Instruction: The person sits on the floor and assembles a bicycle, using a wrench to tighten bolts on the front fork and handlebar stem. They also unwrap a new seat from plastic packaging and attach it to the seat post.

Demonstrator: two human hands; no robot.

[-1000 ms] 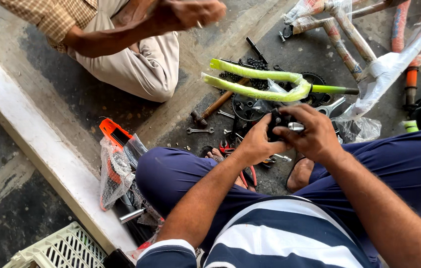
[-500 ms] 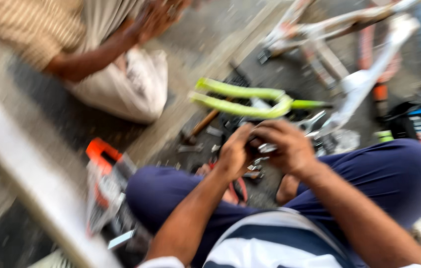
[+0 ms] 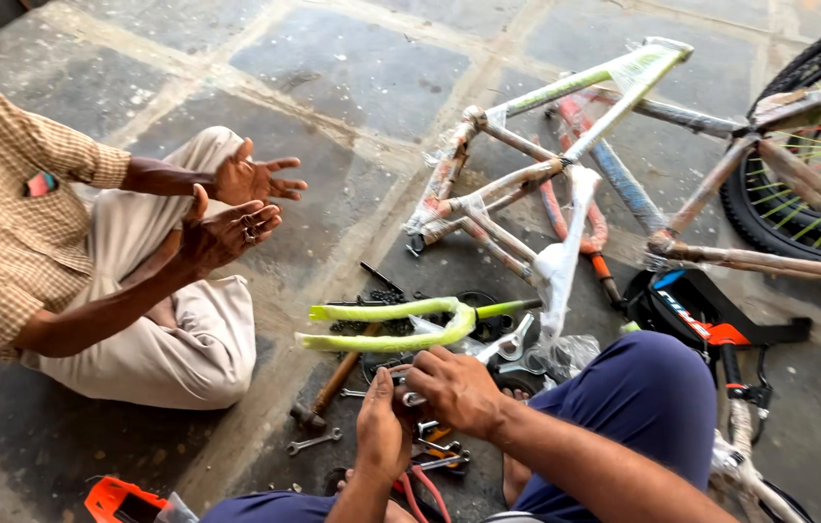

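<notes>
Both hands, the left hand (image 3: 383, 426) and right hand (image 3: 454, 387), are pinching a small metal part (image 3: 413, 398) just below the green fork (image 3: 391, 326). It could be slipping down among the wrenches (image 3: 314, 443).

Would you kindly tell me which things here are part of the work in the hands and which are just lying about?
In hand:
- left hand and right hand, together on a small metal part

Lying about:
- green fork on the floor
- hammer
- spanner
- wrapped bicycle frame
- wheel
- the seated person's hands, touching no tool
</notes>
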